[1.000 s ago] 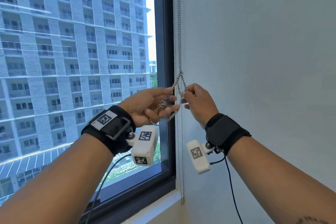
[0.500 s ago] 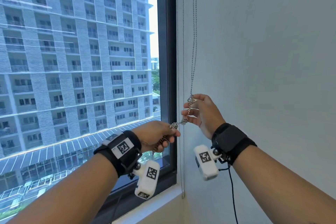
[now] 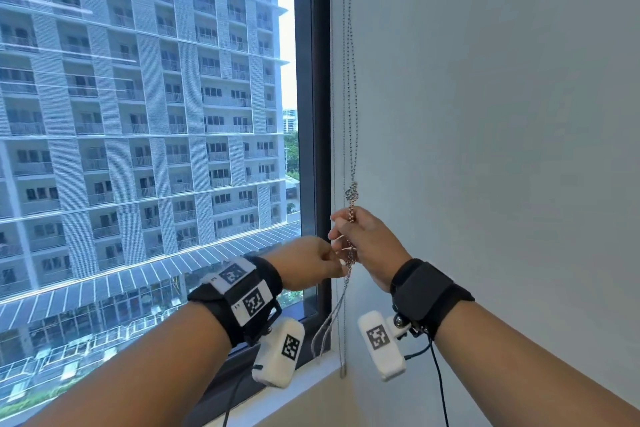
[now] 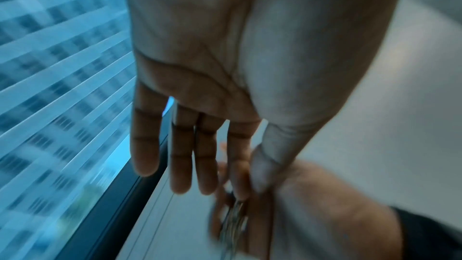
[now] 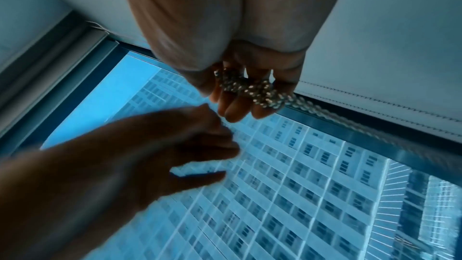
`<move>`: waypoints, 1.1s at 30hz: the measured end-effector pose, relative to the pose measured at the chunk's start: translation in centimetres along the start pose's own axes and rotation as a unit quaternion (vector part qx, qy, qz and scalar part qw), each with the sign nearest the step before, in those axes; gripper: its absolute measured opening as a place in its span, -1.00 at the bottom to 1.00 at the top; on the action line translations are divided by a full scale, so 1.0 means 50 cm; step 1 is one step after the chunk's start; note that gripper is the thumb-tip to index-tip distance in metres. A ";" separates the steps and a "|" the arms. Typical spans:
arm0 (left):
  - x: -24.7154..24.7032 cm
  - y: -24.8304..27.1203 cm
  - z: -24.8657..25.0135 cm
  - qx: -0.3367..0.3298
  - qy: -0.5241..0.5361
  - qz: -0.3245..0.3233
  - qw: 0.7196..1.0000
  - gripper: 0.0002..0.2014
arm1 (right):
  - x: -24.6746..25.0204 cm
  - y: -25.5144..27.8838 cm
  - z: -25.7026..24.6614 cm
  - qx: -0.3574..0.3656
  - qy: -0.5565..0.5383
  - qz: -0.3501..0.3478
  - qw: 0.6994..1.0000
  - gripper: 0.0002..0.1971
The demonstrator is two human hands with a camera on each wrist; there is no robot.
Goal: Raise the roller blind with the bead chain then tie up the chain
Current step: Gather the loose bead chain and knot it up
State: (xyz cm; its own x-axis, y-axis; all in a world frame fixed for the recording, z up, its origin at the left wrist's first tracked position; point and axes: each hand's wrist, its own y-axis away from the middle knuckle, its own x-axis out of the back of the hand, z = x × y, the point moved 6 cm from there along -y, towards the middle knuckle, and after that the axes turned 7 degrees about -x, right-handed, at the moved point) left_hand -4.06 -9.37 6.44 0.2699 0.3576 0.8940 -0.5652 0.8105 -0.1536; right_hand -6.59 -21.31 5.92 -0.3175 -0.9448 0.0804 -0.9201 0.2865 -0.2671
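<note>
My right hand (image 3: 369,243) grips the knotted bead chain (image 3: 351,196) beside the window frame (image 3: 320,114); my left hand (image 3: 304,267) pinches the strand just below.

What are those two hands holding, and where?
The right hand grips the bead chain just below its knot; the left hand pinches it lower down.

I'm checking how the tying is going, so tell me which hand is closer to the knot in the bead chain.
Right. The right hand grips the bead chain directly beneath the knot. The left hand sits lower and toward the window, pinching the strands below the right hand's fingers.
</note>
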 end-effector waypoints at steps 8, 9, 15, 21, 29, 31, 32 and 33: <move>0.090 -0.010 0.200 -0.212 -0.354 0.064 0.909 -0.57 | -0.014 0.020 -0.001 -0.004 0.304 -0.004 0.953 -0.81; 0.085 -0.019 0.206 -0.225 -0.416 0.026 0.881 -0.47 | -0.015 0.021 -0.015 0.016 0.402 -0.002 0.916 -0.80; 0.123 -0.057 0.165 -0.209 -0.380 -0.041 0.900 -0.07 | 0.005 0.047 -0.163 0.113 0.468 -0.064 0.874 -0.52; 0.230 -0.027 0.197 -0.319 -0.271 0.250 0.873 -0.04 | 0.024 0.048 -0.337 0.191 0.507 -0.049 0.839 -0.78; 0.125 0.044 0.260 -0.510 -0.421 0.343 0.667 -0.84 | 0.035 0.004 -0.496 0.218 0.514 -0.026 0.829 -0.75; 0.123 0.004 0.266 -0.432 -0.472 0.313 0.702 -0.73 | 0.027 -0.005 -0.501 0.207 0.551 -0.037 0.808 -0.74; 0.134 -0.015 0.269 -0.387 -0.491 0.311 0.716 -0.67 | 0.025 -0.008 -0.504 0.203 0.559 -0.040 0.803 -0.75; 0.145 -0.033 0.269 -0.343 -0.515 0.309 0.722 -0.63 | 0.024 -0.010 -0.507 0.199 0.557 -0.044 0.805 -0.77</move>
State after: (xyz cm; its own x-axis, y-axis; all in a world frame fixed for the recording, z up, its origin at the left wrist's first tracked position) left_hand -11.66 -14.34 18.81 -0.7918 0.5013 0.3489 0.2855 0.8088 -0.5141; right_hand -12.30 -18.54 30.48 -0.4673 -0.1674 0.8681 -0.8744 -0.0573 -0.4817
